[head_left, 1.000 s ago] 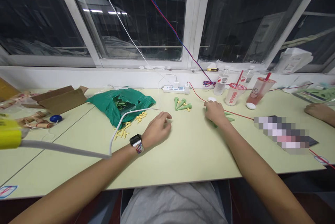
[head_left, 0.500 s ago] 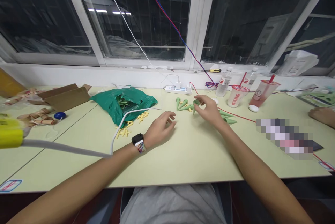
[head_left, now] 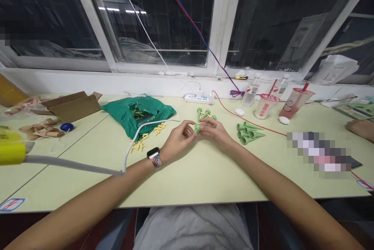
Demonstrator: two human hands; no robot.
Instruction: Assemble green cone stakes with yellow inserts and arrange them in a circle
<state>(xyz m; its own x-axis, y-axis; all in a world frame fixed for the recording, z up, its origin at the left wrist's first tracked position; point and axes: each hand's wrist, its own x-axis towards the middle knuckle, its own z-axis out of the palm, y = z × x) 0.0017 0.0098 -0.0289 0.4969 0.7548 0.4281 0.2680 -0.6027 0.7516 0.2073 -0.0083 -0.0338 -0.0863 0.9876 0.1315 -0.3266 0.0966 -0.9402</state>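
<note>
My left hand (head_left: 178, 140) and my right hand (head_left: 214, 132) meet at the middle of the pale green table (head_left: 204, 172). Between their fingertips, both hands hold a small green plastic cone spike (head_left: 197, 128). A thin yellow piece (head_left: 203, 122) shows by my right fingers, but it is too small to read clearly. Just beyond stands a small cluster of green cones (head_left: 205, 114). Several more green cones (head_left: 247, 134) lie side by side to the right. Loose yellow plastic parts (head_left: 137, 147) lie left of my left hand.
A green plastic bag (head_left: 137, 114) holds green parts, and a white cable (head_left: 140, 135) crosses the table near it. Behind are a power strip (head_left: 198, 99), a red wire (head_left: 248, 120) and plastic cups (head_left: 265, 106). A co-worker's hand (head_left: 360, 129) rests at the right edge.
My left hand has moved right and my right hand has moved left and nearer, so they now meet on one green cone. More green cones now lie in the right-hand group.
</note>
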